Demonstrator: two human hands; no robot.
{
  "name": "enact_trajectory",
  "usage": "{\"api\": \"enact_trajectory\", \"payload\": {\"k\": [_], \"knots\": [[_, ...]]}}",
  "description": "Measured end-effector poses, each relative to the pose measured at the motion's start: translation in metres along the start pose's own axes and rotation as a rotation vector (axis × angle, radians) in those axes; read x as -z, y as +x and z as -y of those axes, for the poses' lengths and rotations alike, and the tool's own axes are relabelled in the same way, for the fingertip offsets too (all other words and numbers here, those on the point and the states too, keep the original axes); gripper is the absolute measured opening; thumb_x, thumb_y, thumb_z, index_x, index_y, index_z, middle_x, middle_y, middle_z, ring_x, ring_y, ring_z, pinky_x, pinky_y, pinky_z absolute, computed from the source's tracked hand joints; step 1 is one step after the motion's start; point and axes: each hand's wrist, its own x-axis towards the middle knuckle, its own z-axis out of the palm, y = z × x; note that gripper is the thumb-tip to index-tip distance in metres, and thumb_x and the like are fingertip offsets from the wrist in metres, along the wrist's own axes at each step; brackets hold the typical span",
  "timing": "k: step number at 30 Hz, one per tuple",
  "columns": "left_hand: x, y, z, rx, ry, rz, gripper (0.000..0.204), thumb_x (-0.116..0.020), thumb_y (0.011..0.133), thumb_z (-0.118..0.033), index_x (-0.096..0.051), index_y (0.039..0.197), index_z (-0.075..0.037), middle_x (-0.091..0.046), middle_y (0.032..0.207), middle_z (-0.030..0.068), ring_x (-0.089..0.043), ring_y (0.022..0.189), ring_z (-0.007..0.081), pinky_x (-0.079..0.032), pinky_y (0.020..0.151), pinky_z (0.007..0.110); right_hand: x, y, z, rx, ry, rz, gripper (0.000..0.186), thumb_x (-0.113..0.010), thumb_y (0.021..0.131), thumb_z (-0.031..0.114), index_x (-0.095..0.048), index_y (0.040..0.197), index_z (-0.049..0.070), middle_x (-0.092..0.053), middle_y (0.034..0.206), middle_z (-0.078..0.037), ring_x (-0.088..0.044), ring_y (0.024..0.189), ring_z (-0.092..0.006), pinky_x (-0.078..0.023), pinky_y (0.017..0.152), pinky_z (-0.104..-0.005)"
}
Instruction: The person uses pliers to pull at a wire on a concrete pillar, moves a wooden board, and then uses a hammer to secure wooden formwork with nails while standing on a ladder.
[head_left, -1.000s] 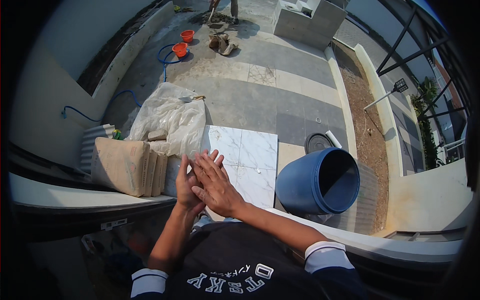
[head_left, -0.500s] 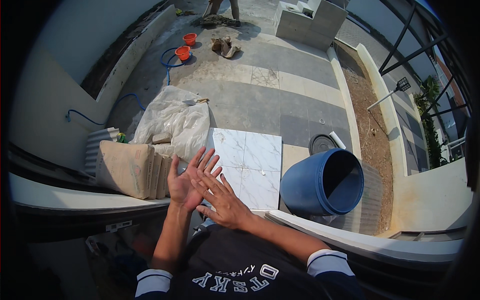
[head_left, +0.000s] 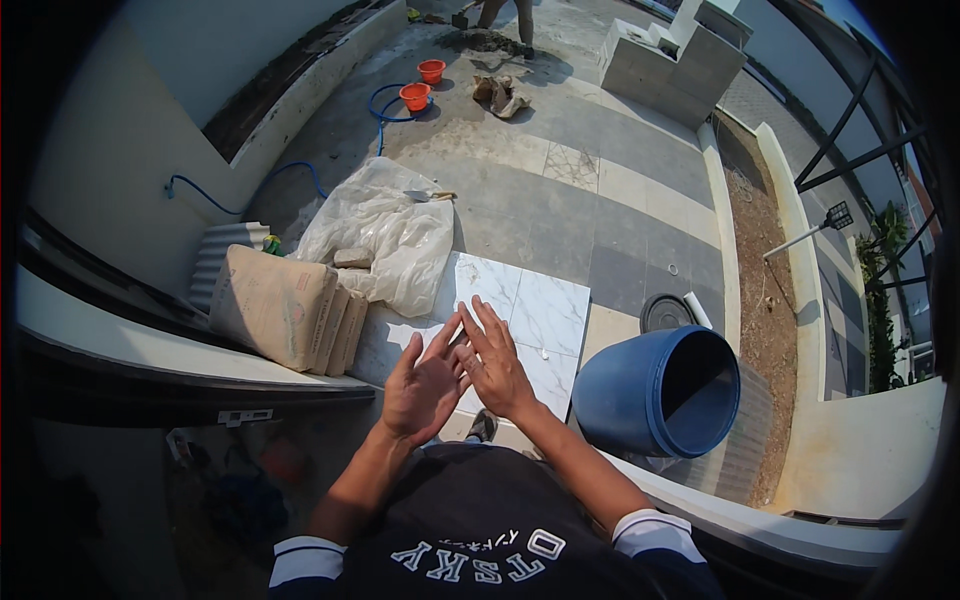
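My left hand (head_left: 424, 388) is raised in front of me, palm up, with its fingers stretched out and nothing in it. My right hand (head_left: 500, 372) comes in beside it, fingers straight, back of the hand facing up. Around the fingertips the two hands meet or overlap; whether they press together I cannot tell. Below and beyond them lie white marble-look tiles (head_left: 548, 310). To the left of the hands stand several brown paper sacks (head_left: 275, 305). A crumpled clear plastic sheet (head_left: 385, 225) lies beyond the sacks, with a trowel (head_left: 430, 196) and a block (head_left: 352, 258) on it.
A blue barrel (head_left: 610, 400) lies on its side at right, near a round black lid (head_left: 667, 313). Farther off are two orange buckets (head_left: 415, 97), a blue hose (head_left: 376, 105) and a torn sack (head_left: 498, 97). A person (head_left: 522, 20) stands by a mortar heap (head_left: 482, 41).
My hands have shifted right and come up alongside each other, the right one no longer lying across the left palm. My view has turned, so the surroundings sit farther right.
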Motion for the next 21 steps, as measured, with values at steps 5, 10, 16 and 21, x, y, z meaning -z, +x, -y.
{"api": "enact_trajectory", "payload": {"k": [5, 10, 16, 21], "knots": [[0.011, -0.012, -0.005, 0.113, 0.037, -0.007, 0.074, -0.039, 0.087, -0.054, -0.026, 0.14, -0.003, -0.027, 0.143, 0.0164, -0.027, 0.133, 0.0279, -0.019, 0.109, 0.045, 0.005, -0.016, -0.032, -0.264, 0.373, 0.187, 0.057, -0.038, 0.093, 0.046, -0.039, 0.135, 0.009, -0.041, 0.134, -0.019, -0.042, 0.122, -0.0327, -0.034, 0.1, -0.0346], [0.016, -0.015, -0.009, 0.1, 0.063, -0.014, 0.073, -0.04, 0.087, -0.053, -0.026, 0.14, -0.004, -0.025, 0.144, 0.0178, -0.026, 0.133, 0.0296, -0.021, 0.109, 0.046, -0.022, -0.048, -0.064, -0.456, 0.306, 0.298, 0.055, -0.04, 0.093, 0.044, -0.04, 0.134, 0.008, -0.049, 0.127, -0.016, -0.049, 0.116, -0.0302, -0.038, 0.096, -0.035], [0.014, -0.017, -0.015, 0.068, 0.103, -0.015, 0.074, -0.04, 0.086, -0.053, -0.026, 0.14, -0.004, -0.027, 0.144, 0.0178, -0.03, 0.131, 0.0301, -0.024, 0.107, 0.046, -0.042, -0.086, -0.111, -0.553, 0.031, 0.499, 0.061, -0.051, 0.087, 0.044, -0.041, 0.133, 0.006, -0.048, 0.129, -0.019, -0.054, 0.11, -0.0305, -0.04, 0.094, -0.0364], [0.016, -0.018, -0.015, 0.073, 0.149, -0.03, 0.074, -0.04, 0.086, -0.053, -0.028, 0.139, -0.003, -0.029, 0.143, 0.0176, -0.033, 0.13, 0.03, -0.027, 0.105, 0.046, -0.059, -0.131, -0.179, -0.65, 0.025, 0.615, 0.06, -0.054, 0.084, 0.042, -0.045, 0.129, 0.003, -0.052, 0.123, -0.021, -0.053, 0.11, -0.0325, -0.041, 0.094, -0.0377]]}}
